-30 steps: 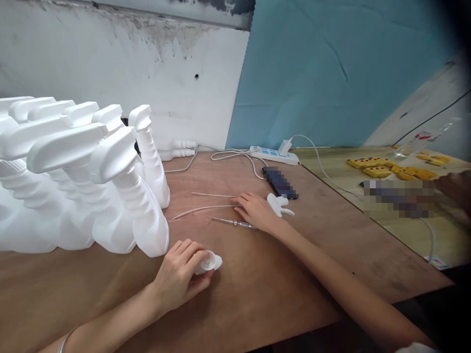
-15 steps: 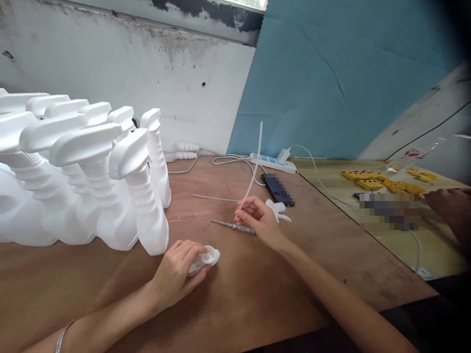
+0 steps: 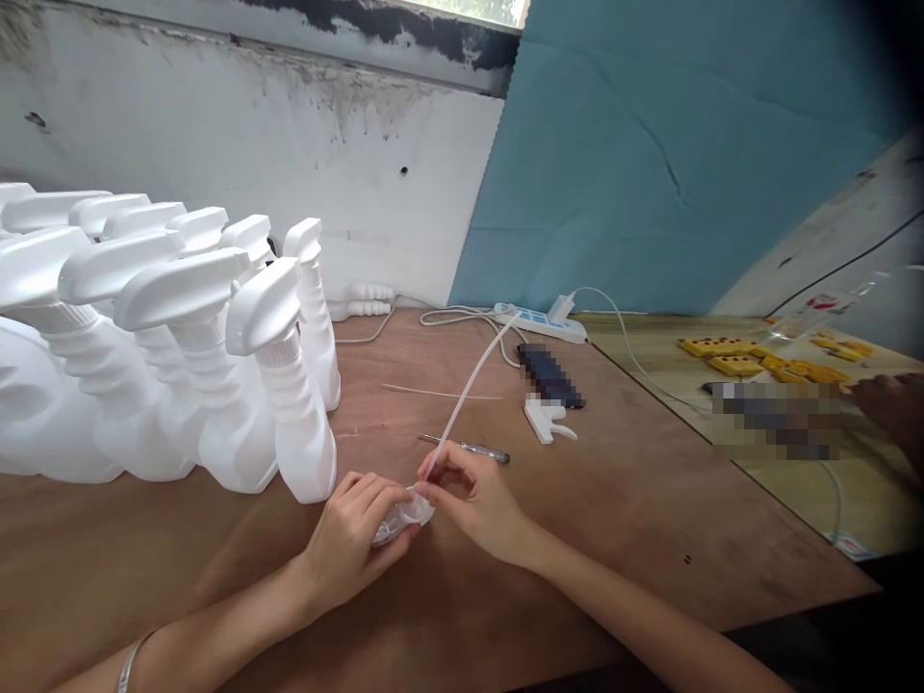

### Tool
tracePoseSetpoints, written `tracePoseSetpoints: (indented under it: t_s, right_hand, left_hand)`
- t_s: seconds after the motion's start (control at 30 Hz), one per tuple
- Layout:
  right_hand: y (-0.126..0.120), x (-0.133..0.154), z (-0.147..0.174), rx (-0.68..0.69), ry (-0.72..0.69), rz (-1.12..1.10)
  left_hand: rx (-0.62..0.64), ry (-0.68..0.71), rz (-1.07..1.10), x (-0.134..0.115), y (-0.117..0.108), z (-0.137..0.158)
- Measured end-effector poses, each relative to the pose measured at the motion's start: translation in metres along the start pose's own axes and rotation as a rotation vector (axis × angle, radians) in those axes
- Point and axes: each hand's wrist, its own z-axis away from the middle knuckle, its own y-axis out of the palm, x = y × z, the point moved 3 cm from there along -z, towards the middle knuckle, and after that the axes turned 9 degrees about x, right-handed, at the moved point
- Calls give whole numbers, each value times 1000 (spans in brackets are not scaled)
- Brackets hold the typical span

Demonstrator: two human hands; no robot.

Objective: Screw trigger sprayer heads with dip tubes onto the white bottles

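My left hand (image 3: pixel 353 534) grips a white plastic spray-head part (image 3: pixel 396 523) low over the brown table, its open round end facing right. Between thumb and fingers, my right hand (image 3: pixel 473 500) pinches a thin white tube (image 3: pixel 466 390). The tube's lower end is at the round end of the part, and my fingers hide whether it sits inside. From there it slants up and away to the right. Beyond my right hand lies a screwdriver (image 3: pixel 480 450) with a clear handle, partly covered. A white trigger piece (image 3: pixel 550 421) rests farther right.
White spray bottles (image 3: pixel 307 423) stand in rows on the left. Another thin tube (image 3: pixel 440 392) lies mid-table. A phone (image 3: pixel 549 373) and a power strip (image 3: pixel 541 322) with cables are at the back. On the right, a co-worker's hand (image 3: pixel 891 409) is near yellow parts (image 3: pixel 794 369).
My right hand has come down and left with the tube, bringing its lower end to the spray-head part. My left hand keeps its hold. The view has shifted slightly.
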Motion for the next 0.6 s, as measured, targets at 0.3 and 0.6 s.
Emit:
tracePoseSetpoints:
  t_s: [0.3, 0.6]
  right_hand:
    - [8, 10, 7, -82, -299, 439]
    - [12, 10, 10, -131, -405, 487]
  left_hand:
    - [-10, 1, -12, 0, -1, -1]
    - [-16, 27, -12, -2, 0, 0]
